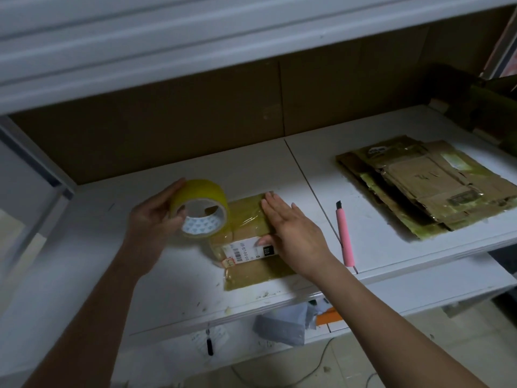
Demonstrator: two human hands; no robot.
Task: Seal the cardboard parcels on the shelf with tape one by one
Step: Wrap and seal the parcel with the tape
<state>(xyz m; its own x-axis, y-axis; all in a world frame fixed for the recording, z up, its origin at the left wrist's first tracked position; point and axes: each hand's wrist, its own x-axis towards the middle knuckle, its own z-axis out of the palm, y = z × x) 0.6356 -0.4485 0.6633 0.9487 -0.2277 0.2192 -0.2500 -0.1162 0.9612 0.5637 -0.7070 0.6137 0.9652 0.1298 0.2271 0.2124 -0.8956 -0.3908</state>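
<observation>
On the white shelf (140,275) the left hand (152,219) grips a yellow tape roll (200,208) beside a flat taped parcel (251,247); the right hand (293,233) presses flat on it; a pink cutter (345,236) and flattened cardboard (425,186) lie to the right.

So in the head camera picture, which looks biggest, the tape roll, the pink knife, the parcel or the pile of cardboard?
Largest to smallest, as they look:
1. Pile of flattened brown cardboard
2. Flat brown cardboard parcel, partly covered by the hands
3. Round yellow tape roll
4. Thin pink utility knife: long but narrow
</observation>
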